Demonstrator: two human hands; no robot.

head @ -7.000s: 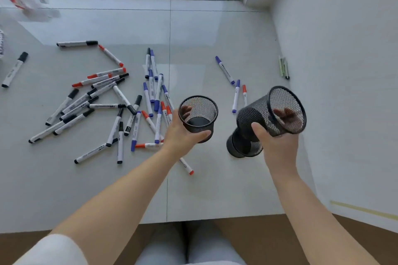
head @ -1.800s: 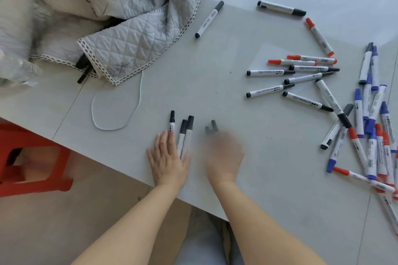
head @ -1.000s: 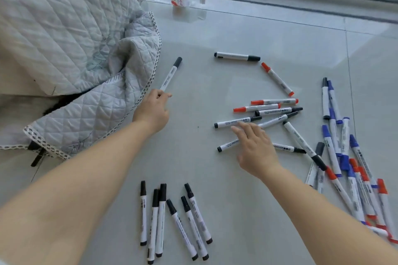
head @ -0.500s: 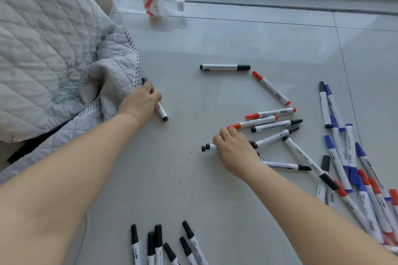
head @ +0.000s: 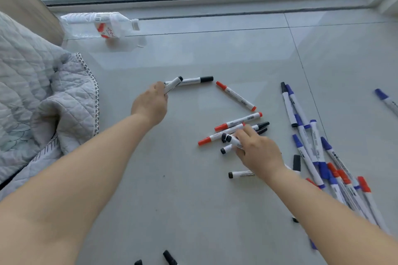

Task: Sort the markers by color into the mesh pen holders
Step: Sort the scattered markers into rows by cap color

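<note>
Head view: left hand curled round a black-capped marker, lifted beside another black marker lying on the tiled counter. Right hand clamped on a few black markers, among red markers. Blue markers heaped to the right. Quilted blanket at left, plastic bottle by the window.

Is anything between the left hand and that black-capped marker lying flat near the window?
Nothing visible stands between them. The left hand already grips one black marker, whose tip crosses over the near end of the lying black-capped marker. The nearest red marker lies apart to its right.
</note>
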